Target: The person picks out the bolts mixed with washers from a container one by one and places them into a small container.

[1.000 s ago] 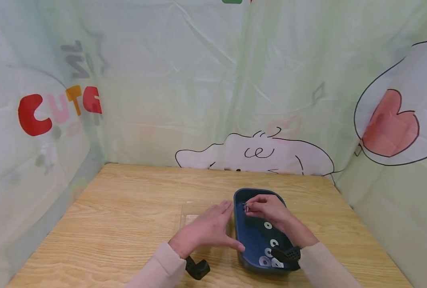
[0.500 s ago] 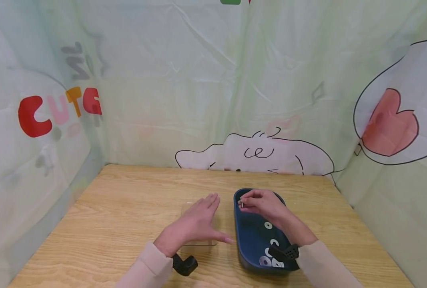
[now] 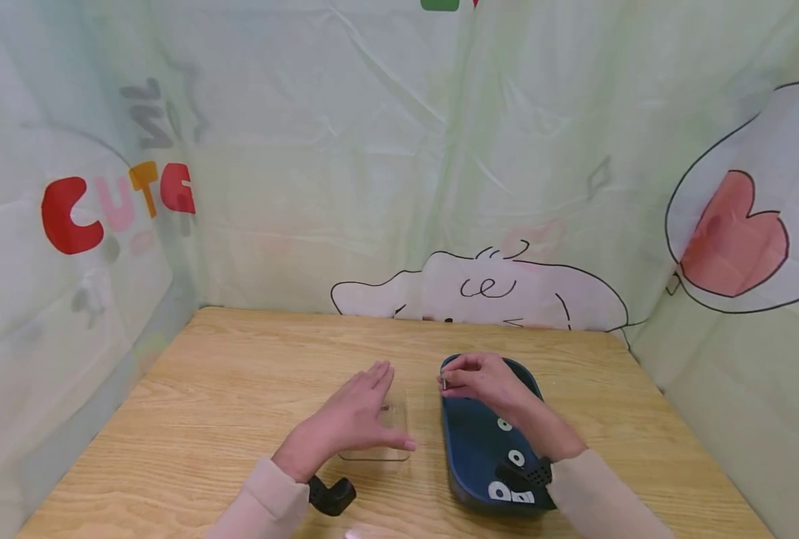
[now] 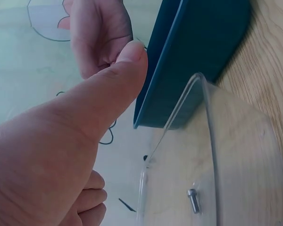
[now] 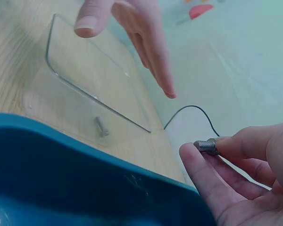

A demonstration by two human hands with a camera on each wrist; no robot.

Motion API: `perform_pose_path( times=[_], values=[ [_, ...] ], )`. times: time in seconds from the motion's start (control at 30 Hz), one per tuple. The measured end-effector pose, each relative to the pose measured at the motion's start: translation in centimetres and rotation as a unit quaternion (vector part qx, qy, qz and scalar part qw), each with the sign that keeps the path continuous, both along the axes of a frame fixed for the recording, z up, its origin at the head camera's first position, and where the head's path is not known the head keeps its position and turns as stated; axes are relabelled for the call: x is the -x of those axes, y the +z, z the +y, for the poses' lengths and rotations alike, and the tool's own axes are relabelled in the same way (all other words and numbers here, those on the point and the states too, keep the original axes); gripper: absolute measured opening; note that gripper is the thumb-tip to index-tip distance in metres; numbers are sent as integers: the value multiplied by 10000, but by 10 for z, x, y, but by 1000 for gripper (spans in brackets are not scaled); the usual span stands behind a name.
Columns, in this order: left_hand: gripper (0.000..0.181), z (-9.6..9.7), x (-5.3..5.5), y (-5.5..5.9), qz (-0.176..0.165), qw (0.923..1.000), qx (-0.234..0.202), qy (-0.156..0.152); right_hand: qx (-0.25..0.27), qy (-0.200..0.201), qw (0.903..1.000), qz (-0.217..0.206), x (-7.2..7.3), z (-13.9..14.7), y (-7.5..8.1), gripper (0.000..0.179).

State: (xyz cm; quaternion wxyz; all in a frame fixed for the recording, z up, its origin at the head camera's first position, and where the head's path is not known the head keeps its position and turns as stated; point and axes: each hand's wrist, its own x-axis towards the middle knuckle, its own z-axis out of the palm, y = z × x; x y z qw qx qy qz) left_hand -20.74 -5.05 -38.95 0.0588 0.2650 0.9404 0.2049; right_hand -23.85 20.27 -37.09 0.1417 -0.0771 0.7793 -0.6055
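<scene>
My right hand pinches a small metal bolt between thumb and fingertips, over the far left rim of the dark blue bin. The bolt's threaded shank shows in the right wrist view. My left hand is held over the clear plastic box, fingers straight and thumb spread away from them. Nothing is in that hand. Inside the clear box lies another bolt, a socket-head one, seen through the wall. Part of the box is hidden under the left hand in the head view.
Several white washers lie in the bin's near right part, some hidden by the right wrist. The bin stands to the right of the clear box on a wooden table. Printed curtains close in the back and sides.
My left hand has drawn left, away from the bin, baring more of the clear box. My right hand has moved left with the bolt, from inside the bin to its rim.
</scene>
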Motion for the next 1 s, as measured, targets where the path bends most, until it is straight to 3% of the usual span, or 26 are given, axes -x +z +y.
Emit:
perform_pose_path(
  times=[0.37,1.0],
  values=[
    [120,-15,-1,0,109,9996,-2,243,-177,244,9995,109,2,-15,-2,25],
    [128,-41,-8,-18,4,9987,8,506,-278,487,9984,7,0,-57,-15,19]
  ],
)
